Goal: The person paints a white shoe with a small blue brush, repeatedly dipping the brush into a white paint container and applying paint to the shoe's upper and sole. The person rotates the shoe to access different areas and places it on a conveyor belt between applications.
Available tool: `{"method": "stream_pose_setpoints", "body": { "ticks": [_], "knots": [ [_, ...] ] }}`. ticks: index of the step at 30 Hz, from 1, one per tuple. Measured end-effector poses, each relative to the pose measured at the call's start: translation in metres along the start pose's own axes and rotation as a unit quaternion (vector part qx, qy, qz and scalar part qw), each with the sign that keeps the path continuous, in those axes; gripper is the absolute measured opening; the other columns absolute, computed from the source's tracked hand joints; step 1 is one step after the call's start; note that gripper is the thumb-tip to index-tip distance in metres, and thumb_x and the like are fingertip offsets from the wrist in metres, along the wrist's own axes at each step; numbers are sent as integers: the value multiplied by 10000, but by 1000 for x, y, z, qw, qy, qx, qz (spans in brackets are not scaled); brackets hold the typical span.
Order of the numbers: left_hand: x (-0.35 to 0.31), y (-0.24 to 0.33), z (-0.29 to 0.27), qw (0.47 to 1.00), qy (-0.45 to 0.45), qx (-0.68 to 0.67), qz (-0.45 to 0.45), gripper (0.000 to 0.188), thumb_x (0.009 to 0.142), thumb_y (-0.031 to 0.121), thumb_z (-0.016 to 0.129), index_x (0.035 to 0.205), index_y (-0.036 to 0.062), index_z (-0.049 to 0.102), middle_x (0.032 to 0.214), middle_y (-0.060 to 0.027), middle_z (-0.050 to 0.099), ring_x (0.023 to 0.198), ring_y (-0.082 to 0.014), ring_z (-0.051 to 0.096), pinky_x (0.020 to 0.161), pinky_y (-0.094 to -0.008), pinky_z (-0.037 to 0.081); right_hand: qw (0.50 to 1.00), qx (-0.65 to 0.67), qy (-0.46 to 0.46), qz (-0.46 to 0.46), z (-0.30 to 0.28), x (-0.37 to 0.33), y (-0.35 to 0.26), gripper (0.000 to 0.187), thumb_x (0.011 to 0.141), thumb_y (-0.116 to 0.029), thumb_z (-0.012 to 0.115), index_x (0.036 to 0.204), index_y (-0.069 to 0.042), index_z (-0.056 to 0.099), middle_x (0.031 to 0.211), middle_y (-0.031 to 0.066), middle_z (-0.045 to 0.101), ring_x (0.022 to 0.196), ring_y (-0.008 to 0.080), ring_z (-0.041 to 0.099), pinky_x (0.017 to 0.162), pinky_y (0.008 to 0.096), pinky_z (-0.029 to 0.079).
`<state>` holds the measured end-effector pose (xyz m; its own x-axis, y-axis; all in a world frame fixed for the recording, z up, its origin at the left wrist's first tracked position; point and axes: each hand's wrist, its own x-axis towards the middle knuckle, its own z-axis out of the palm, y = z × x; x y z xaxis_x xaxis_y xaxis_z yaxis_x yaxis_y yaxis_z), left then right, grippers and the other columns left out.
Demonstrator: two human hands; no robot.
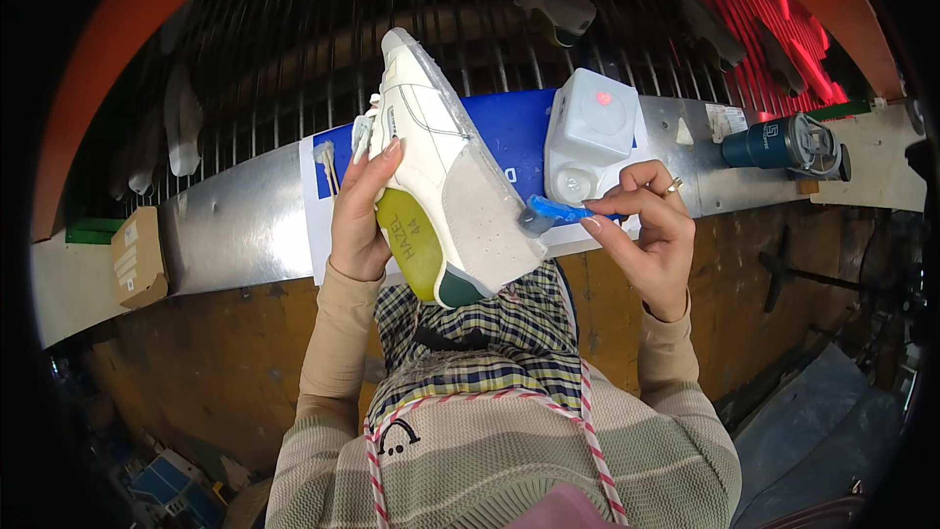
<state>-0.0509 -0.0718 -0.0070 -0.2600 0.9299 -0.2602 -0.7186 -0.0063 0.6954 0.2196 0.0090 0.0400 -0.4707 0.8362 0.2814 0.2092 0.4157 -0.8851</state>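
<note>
My left hand (360, 216) is closed around a white shoe upper (416, 103), raised over the table edge with its toe pointing away from me. An olive-green shoe last (408, 240) fills the upper and shows at its opening. Between the thumb and fingers of my right hand (654, 230) is a small blue brush (568, 213). The brush's tip meets the grey-white lower band along the shoe's right edge. Just beyond that hand stands a white plastic container (592, 118) with a small round cup at its front.
A blue mat (504, 132) with white margins lies on the metal tabletop (240, 211). Cotton-tipped sticks (329, 165) rest at its left. A cardboard box (140, 257) stands far left, a dark teal tumbler (769, 145) at right. Behind, shoes (183, 122) sit on metal bars, partly red-lit.
</note>
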Motion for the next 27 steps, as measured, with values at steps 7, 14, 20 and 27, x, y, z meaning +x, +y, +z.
{"method": "stream_pose_setpoints", "body": {
  "ticks": [7,14,20,27],
  "knots": [
    [-8,5,0,1000,3,25,-8,515,972,183,599,1425,-2,439,1301,-161,614,1152,-231,651,966,-332,552,993,-68,-4,-100,9,23,-1,184,713,-28,818,886,-7,758,898,49,507,752,129,517,651,259,421],
    [-15,4,-1,1000,11,20,-5,546,961,161,610,1449,22,407,1299,-159,609,1152,-231,648,972,-340,546,985,-93,-13,-147,19,44,2,176,722,-37,824,875,2,746,887,45,486,694,119,507,614,258,413],
    [-18,3,-4,1000,14,1,-21,534,966,157,610,1444,27,412,1293,-151,613,1139,-222,654,949,-334,556,977,-101,-21,-184,19,59,6,183,715,-45,836,863,6,740,882,42,485,698,117,517,601,252,418],
    [-18,4,-9,999,5,-23,-44,441,982,192,598,1363,-8,499,1230,-143,660,1071,-212,687,920,-320,568,981,-40,-77,-172,11,56,3,199,700,-39,843,877,-9,754,853,33,468,706,113,503,576,241,400]
  ]
}}
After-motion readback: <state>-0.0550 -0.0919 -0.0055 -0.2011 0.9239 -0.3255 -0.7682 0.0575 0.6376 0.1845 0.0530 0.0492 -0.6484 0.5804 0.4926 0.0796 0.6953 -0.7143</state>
